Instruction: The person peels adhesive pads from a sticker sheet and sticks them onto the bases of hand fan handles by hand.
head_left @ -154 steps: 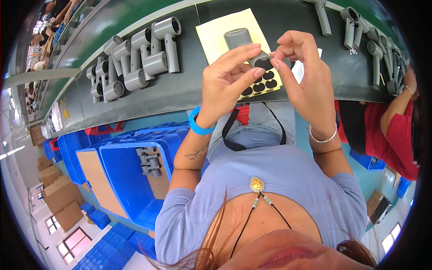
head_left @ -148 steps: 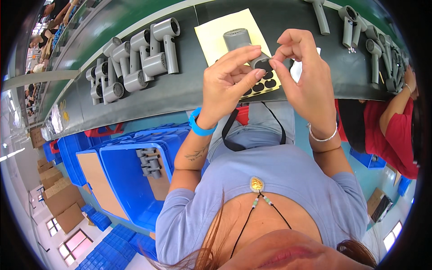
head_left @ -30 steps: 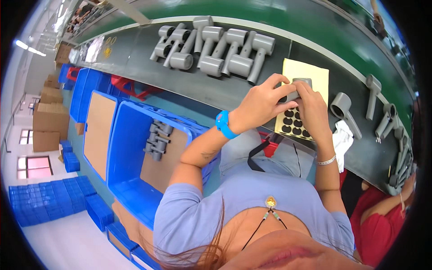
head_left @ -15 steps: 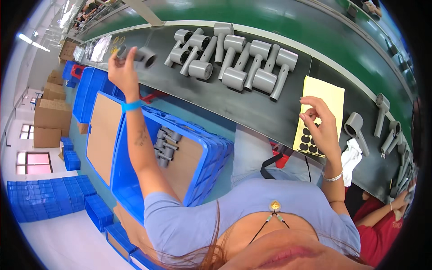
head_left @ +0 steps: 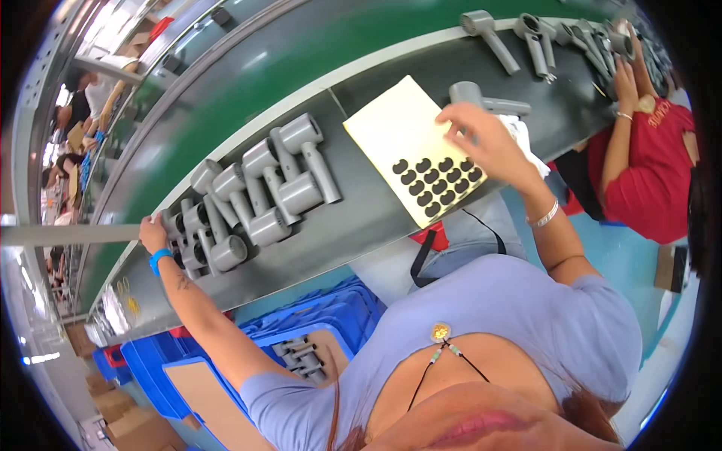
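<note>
At the far left end of the bench, my left hand [head_left: 154,234] has its fingers closed at a grey hair dryer housing [head_left: 173,224], partly hidden among its neighbours. Beside it, several more grey hair dryer housings [head_left: 259,158] lie in close rows, handles slanting toward me. My right hand [head_left: 485,143] hovers over a pale yellow sheet [head_left: 391,120], its fingers bent in a pinch; what they hold, if anything, is too small to make out. Black round stickers [head_left: 432,177] with notched edges cover the sheet's near part. Just beyond that hand lies a single housing [head_left: 466,93].
A white cloth [head_left: 520,135] lies under the single housing's handle. More housings [head_left: 489,37] are at the far right, where a co-worker in a red shirt [head_left: 647,173] handles some. Blue crates [head_left: 331,308] with grey parts stand below the bench's front edge. A metal post [head_left: 75,234] is at left.
My left hand has carried a grey housing to the end of the rows. My right hand has moved up over the sheet toward the single housing. The whole view has turned to the right.
</note>
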The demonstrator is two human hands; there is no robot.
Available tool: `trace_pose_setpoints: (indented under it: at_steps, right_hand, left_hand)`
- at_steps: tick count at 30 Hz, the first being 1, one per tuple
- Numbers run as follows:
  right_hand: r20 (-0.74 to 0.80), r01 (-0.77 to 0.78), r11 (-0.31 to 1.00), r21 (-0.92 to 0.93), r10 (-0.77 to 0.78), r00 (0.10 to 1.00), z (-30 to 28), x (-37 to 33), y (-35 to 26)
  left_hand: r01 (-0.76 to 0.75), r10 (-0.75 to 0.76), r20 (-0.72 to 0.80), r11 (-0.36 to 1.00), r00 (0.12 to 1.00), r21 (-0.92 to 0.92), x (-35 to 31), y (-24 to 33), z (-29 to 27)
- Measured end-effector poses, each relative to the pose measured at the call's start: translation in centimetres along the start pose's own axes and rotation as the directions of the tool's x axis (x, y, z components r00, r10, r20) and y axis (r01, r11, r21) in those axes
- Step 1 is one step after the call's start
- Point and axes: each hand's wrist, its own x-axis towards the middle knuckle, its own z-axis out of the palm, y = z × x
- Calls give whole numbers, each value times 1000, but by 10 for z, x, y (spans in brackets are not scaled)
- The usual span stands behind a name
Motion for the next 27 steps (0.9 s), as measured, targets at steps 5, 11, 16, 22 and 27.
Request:
trace_pose_setpoints:
  at_steps: [5,11,16,22,27]
  right_hand:
    - [-311,-123,885,-449,-25,950,-39,-13,80]
    - [-31,-97,781,-617,100,995,-52,4,81]
    - [264,486,686,-541,-410,873,-44,25,8]
    - [31,649,633,-422,-705,708,2,20,-32]
    - [150,790,587,-179,-777,612,22,2,-28]
  left_hand:
    - [-240,215,-174,962,961,-134,8,57,-8]
    - [-286,266,-147,626,953,-726,-99,242,-132]
    - [-188,733,1,177,680,-966,-210,374,-203]
    - [398,749,278,22,601,-917,-268,401,-178]
    - [495,838,309,54,449,-867,-297,395,-181]
